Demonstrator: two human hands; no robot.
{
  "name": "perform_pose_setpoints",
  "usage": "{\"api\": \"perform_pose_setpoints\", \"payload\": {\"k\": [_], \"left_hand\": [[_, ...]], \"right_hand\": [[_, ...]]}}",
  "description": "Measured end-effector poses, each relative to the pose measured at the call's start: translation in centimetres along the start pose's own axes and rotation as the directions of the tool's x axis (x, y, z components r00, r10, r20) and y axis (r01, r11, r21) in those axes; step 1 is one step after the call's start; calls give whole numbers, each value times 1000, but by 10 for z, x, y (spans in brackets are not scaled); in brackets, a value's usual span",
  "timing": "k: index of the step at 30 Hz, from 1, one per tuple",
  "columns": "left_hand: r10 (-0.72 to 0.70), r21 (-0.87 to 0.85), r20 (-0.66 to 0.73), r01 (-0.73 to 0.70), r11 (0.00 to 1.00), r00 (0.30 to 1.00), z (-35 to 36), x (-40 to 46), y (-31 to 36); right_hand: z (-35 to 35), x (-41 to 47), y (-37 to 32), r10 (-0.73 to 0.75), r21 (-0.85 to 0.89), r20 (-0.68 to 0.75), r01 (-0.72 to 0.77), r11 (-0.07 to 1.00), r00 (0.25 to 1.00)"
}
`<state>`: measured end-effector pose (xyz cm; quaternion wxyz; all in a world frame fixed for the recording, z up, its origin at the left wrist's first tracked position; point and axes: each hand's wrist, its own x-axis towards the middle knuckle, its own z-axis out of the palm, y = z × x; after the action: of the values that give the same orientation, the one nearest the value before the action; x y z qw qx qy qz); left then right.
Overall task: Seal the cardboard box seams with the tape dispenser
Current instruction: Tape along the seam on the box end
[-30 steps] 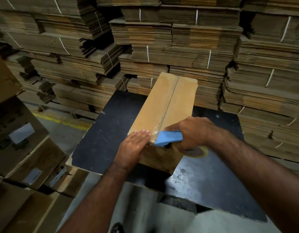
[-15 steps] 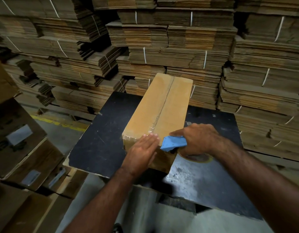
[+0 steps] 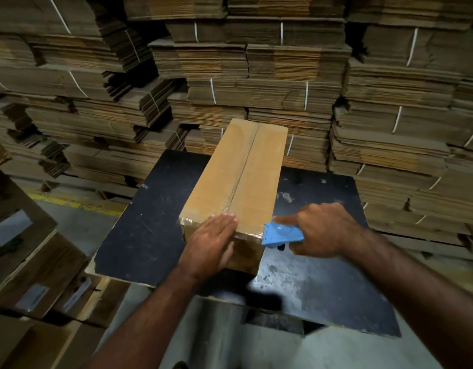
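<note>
A long brown cardboard box point(image 3: 238, 179) lies on a black table point(image 3: 139, 235), its centre seam running away from me. Clear tape shows along the near end of the seam and across the near top edge. My left hand point(image 3: 211, 243) presses flat with straight fingers on the box's near end, over the edge. My right hand point(image 3: 320, 230) grips a blue tape dispenser point(image 3: 282, 234) at the box's near right corner, index finger lying along its top. The tape roll is hidden under my hand.
Tall stacks of bundled flat cardboard point(image 3: 256, 75) strapped with white bands fill the back and both sides. Assembled boxes with labels point(image 3: 30, 249) sit low on the left. A yellow floor line point(image 3: 78, 205) runs left of the table.
The dispenser has moved right, from the centre seam to the box's near right corner. The box turned slightly. My left hand stayed flat on the near end.
</note>
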<state>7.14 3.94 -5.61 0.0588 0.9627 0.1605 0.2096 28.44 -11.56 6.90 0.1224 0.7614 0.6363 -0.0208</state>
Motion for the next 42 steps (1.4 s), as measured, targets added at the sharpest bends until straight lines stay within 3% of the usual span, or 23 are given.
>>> {"api": "perform_pose_setpoints", "payload": {"k": [4,20,25,30,37,40,42], "left_hand": [[89,-3,52,-89,996,995,17,10,37],[46,-68,106,-39,997,993,14,14,38],[59,-22,104,-58,998,993,12,16,44],[103,102,222,-128,986,970,7,20,50],[82,170,254,-128,977,964,3,24,58],[78,164,268,-125,978,960,0,28,58],[67,162,276,-116,980,959,-3,30,57]], "right_hand": [[-1,-2,1,-10,-8,-5,10,1000,1000],[41,-38,24,72,54,-8,-72,996,997],[40,-34,16,86,51,28,-87,995,996],[38,-25,8,85,52,33,-87,995,996],[36,-16,3,57,49,-10,-57,997,998],[33,-11,4,59,2,5,-59,998,998],[41,-10,2,14,-139,91,-1,990,996]]}}
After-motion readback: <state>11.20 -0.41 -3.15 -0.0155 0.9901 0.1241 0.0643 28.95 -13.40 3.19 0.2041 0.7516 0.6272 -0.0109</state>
